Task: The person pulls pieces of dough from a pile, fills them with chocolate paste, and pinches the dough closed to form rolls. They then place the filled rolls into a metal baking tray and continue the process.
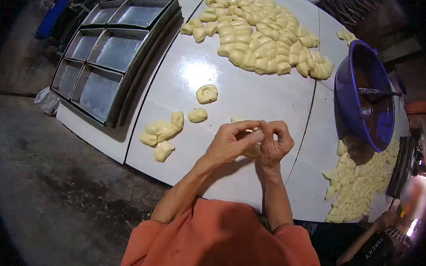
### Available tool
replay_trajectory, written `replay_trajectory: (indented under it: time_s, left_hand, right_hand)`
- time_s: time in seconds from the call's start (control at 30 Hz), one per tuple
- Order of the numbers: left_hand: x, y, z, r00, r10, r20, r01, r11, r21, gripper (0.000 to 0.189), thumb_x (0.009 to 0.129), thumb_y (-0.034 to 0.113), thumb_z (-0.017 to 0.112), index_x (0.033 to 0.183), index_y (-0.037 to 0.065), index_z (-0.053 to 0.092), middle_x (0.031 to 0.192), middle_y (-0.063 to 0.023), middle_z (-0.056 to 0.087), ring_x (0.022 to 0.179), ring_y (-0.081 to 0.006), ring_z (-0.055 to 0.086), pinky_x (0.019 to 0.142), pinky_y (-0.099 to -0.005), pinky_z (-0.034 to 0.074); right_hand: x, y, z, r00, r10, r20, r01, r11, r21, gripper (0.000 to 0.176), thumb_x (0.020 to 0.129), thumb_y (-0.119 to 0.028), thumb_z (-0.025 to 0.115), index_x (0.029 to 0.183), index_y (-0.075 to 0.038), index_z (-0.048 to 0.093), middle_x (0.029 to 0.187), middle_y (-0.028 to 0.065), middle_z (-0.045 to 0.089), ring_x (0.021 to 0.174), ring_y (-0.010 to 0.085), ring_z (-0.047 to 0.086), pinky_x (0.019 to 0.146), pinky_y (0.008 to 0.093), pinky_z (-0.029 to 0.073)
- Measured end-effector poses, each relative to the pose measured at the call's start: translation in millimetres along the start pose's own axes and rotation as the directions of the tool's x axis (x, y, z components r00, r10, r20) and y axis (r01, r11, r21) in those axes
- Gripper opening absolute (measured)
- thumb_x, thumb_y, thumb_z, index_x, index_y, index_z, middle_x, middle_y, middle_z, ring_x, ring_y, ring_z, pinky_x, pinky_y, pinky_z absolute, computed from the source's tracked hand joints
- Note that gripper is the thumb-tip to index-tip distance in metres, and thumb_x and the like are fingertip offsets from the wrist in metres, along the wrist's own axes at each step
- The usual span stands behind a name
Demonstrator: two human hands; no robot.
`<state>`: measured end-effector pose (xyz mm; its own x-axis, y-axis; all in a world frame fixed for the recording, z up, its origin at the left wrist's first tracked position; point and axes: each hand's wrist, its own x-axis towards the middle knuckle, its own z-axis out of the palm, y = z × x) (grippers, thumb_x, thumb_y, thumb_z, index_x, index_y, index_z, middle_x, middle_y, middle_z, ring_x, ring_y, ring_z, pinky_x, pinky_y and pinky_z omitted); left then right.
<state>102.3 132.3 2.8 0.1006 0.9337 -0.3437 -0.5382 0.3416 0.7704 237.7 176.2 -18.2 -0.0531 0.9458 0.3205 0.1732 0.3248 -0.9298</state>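
Observation:
Over the white table, my left hand [234,142] and my right hand [276,143] meet with thumbs and fingertips pinched together. Between and below them shows a pale piece of dough [252,152], mostly hidden by the fingers. Another bit of pale dough [237,120] peeks out just behind my left hand. Left of my hands lie a small dough lump [197,115], a curled dough piece [207,94] and a twisted cluster of dough [162,130]. A loose dough scrap [163,151] touches the cluster's lower end.
Stacked metal baking pans [102,50] with several compartments stand at the table's left. A large mass of dough pieces [259,36] covers the far side. On the right is a purple basin [343,87] with dark contents, beside more dough pieces [360,181]. A co-worker [371,247] is at lower right.

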Motion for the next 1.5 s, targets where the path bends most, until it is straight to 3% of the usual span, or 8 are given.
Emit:
replay_trajectory:
  time_s: [0.3, 0.53, 0.63, 0.87, 1.1, 1.33, 1.4, 1.5]
  left_hand:
    - [7, -1, -8, 0.987, -0.015, -0.159, -0.002, 0.994, -0.107, 0.024, 0.093, 0.012, 0.071, 0.108, -0.006, 0.07, 0.088, -0.0088, 0.07, 0.078, -0.0111, 0.065, 0.064, -0.0241, 0.054]
    - [2, -10, -7, 0.992, -0.017, -0.128, 0.019, 1.0, 0.016, 0.03, 0.097, 0.016, 0.065, 0.117, -0.006, 0.066, 0.094, -0.0091, 0.071, 0.081, -0.0115, 0.066, 0.069, -0.025, 0.054]
    - [-8, -8, -2, 0.995, -0.02, -0.098, 0.022, 0.999, 0.027, 0.045, 0.101, 0.027, 0.059, 0.134, -0.004, 0.058, 0.096, -0.0103, 0.073, 0.083, -0.0117, 0.065, 0.072, -0.0271, 0.052]
    - [-94, 9, -66, 0.713, 0.639, -0.29, 0.044, 0.372, 0.927, 0.027, 0.086, 0.015, 0.076, 0.11, 0.005, 0.068, 0.103, -0.011, 0.068, 0.077, -0.0231, 0.07, 0.067, -0.0324, 0.055]
    - [-139, 6, -117, 0.609, 0.65, -0.455, 0.372, 0.272, 0.887, 0.029, 0.085, 0.023, 0.078, 0.106, 0.004, 0.07, 0.092, -0.0105, 0.068, 0.078, -0.0239, 0.067, 0.067, -0.0359, 0.052]
    - [-146, 25, -90, 0.72, 0.243, -0.651, 0.164, 0.851, 0.499, 0.022, 0.088, 0.017, 0.077, 0.098, -0.003, 0.074, 0.077, -0.0032, 0.07, 0.063, -0.0064, 0.058, 0.055, -0.0234, 0.045]
    - [-144, 26, -72, 0.763, 0.203, -0.614, 0.124, 0.886, 0.448, 0.02, 0.09, 0.014, 0.075, 0.102, -0.003, 0.074, 0.078, -0.0004, 0.069, 0.067, -0.0018, 0.057, 0.055, -0.0185, 0.043]
    - [-141, 24, -61, 0.863, 0.162, -0.478, 0.053, 0.913, 0.405, 0.022, 0.093, 0.014, 0.072, 0.107, -0.003, 0.073, 0.081, -0.0004, 0.07, 0.07, -0.0027, 0.058, 0.059, -0.0193, 0.045]
  right_hand:
    - [-6, -26, -10, 0.872, 0.455, 0.179, -0.489, 0.826, 0.282, 0.031, 0.1, -0.014, 0.061, 0.125, 0.002, 0.058, 0.101, 0.0079, 0.067, 0.09, 0.0131, 0.063, 0.076, 0.0276, 0.053]
    - [-15, -43, -29, 0.887, 0.016, 0.462, 0.128, 0.951, -0.28, 0.038, 0.093, -0.006, 0.065, 0.13, 0.0, 0.059, 0.123, 0.0205, 0.063, 0.109, 0.0263, 0.065, 0.091, 0.0391, 0.056]
    - [-23, -32, -33, 0.887, 0.314, 0.34, -0.264, 0.947, -0.185, 0.028, 0.091, -0.007, 0.068, 0.118, -0.001, 0.065, 0.121, 0.0179, 0.065, 0.104, 0.0271, 0.067, 0.086, 0.0382, 0.057]
    - [-12, -16, -36, 0.859, 0.256, 0.444, 0.048, 0.822, -0.567, 0.034, 0.091, -0.015, 0.064, 0.123, -0.002, 0.064, 0.134, 0.022, 0.057, 0.122, 0.0351, 0.054, 0.105, 0.0441, 0.043]
    - [-26, -27, -18, 0.961, 0.234, 0.148, -0.188, 0.944, -0.272, 0.029, 0.095, -0.011, 0.061, 0.121, 0.002, 0.064, 0.129, 0.0194, 0.059, 0.116, 0.0259, 0.059, 0.098, 0.0384, 0.049]
    - [-46, -65, 25, 0.708, 0.438, 0.554, -0.508, 0.861, -0.032, 0.039, 0.09, -0.015, 0.073, 0.126, -0.002, 0.062, 0.118, 0.0135, 0.065, 0.098, 0.0151, 0.064, 0.071, 0.0299, 0.056]
    - [-54, -61, 44, 0.737, 0.186, 0.649, -0.28, 0.959, 0.043, 0.055, 0.087, -0.018, 0.077, 0.136, -0.006, 0.055, 0.12, 0.0117, 0.063, 0.104, 0.015, 0.061, 0.076, 0.0276, 0.055]
    - [-56, -70, 54, 0.426, 0.403, 0.81, -0.767, 0.636, 0.087, 0.056, 0.091, -0.018, 0.074, 0.14, -0.003, 0.05, 0.118, 0.0101, 0.063, 0.104, 0.0148, 0.06, 0.086, 0.0265, 0.052]
